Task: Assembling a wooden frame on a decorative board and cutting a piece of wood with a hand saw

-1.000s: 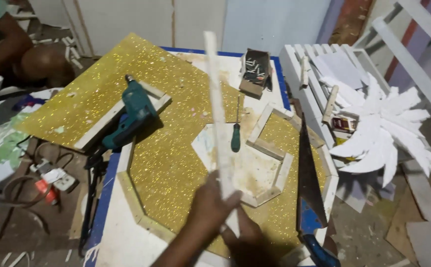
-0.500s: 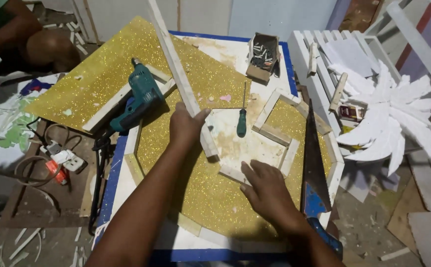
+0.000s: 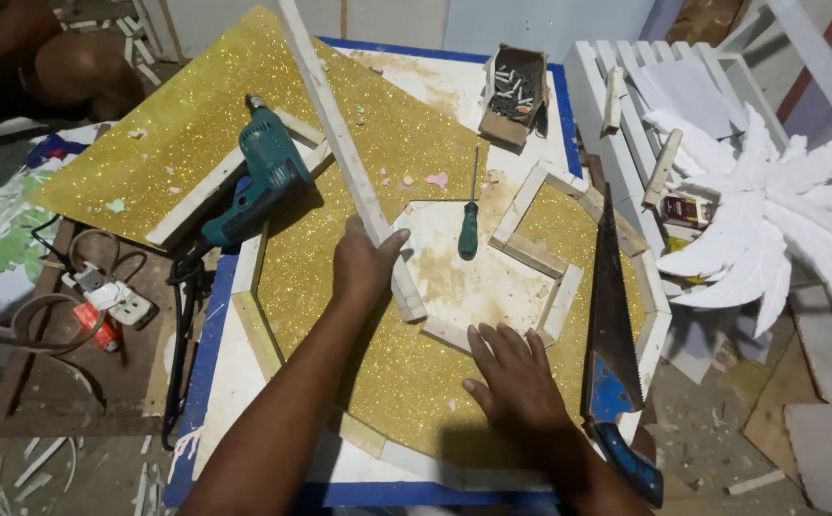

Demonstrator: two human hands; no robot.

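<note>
My left hand (image 3: 362, 265) grips a long white wooden strip (image 3: 340, 143), its lower end resting near the centre of a gold glitter panel (image 3: 378, 373). The strip slants up and away to the top edge of the view. My right hand (image 3: 512, 375) lies flat, fingers spread, on the glitter panel just below the white strip frame (image 3: 531, 253) that rings a bare white patch. A green-handled screwdriver (image 3: 469, 227) lies on that patch, just right of the strip.
A teal power drill (image 3: 261, 182) lies at the left on the panel, its cord trailing to a socket strip (image 3: 115, 306). A handsaw (image 3: 609, 325) with a blue handle lies at the right. A box of small fasteners (image 3: 514, 91) sits at the back. White feathered foam wings (image 3: 769, 220) rest on a slatted bench. A person's knee (image 3: 72, 72) shows top left.
The long strip has been lowered and tilted leftward onto the panel, now held by my left hand. My right hand has let go and settled flat on the glitter surface.
</note>
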